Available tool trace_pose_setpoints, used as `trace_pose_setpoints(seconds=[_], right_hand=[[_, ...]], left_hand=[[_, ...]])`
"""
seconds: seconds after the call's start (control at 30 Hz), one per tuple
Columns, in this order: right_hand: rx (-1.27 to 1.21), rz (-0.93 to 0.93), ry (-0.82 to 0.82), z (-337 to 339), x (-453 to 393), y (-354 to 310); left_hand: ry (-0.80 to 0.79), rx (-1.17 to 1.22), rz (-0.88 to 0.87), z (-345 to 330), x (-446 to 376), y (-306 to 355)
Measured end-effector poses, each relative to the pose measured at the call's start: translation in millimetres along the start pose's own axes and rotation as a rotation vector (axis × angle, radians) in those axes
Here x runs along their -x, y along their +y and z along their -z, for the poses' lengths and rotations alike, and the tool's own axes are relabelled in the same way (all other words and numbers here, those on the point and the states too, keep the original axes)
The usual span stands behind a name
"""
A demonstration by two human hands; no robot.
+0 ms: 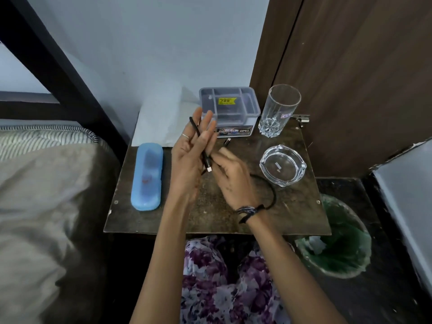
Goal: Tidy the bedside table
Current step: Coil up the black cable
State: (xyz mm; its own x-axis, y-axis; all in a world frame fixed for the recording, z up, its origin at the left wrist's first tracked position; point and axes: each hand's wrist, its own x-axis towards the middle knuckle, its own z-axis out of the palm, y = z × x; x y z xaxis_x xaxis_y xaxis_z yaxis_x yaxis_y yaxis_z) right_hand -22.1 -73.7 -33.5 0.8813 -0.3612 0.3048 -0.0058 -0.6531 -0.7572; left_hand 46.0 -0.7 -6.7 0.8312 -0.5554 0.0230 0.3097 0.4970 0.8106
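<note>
A black charging cable (272,190) is held over the dark wooden bedside table (210,216). My left hand (189,157) stands upright with fingers spread, and the cable loops around those fingers. My right hand (230,176) pinches the cable near its silver plug, pressed against my left palm. The cable's other plug (227,142) sticks up behind my right hand. The rest of the cable curves past my right wrist.
A blue case (147,176) lies at the table's left. A lidded clear plastic box (230,111), a drinking glass (279,111) and a glass ashtray (282,166) stand at the back and right. A bed is on the left, a green-lined bin (336,242) at the lower right.
</note>
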Motion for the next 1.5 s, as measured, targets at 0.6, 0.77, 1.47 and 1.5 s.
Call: trace_pose_setpoints(seconds=[0.6,0.77,1.47,1.5], right_hand=[[0.278,0.029,0.071,78,-5,-59],[0.018,-0.070,0.218,75,-2,-51],[0.321,-0.118,0.014,93,39,-72],[0.343,-0.095,0.032,98,37,-74]], left_hand=[[-0.179,-0.770,0.070,-16,37,47],[-0.299,-0.361,0.248,-10,46,56],[-0.138,-0.856,0.054,-29,49,37],[-0.170,-0.879,0.063,-32,54,36]])
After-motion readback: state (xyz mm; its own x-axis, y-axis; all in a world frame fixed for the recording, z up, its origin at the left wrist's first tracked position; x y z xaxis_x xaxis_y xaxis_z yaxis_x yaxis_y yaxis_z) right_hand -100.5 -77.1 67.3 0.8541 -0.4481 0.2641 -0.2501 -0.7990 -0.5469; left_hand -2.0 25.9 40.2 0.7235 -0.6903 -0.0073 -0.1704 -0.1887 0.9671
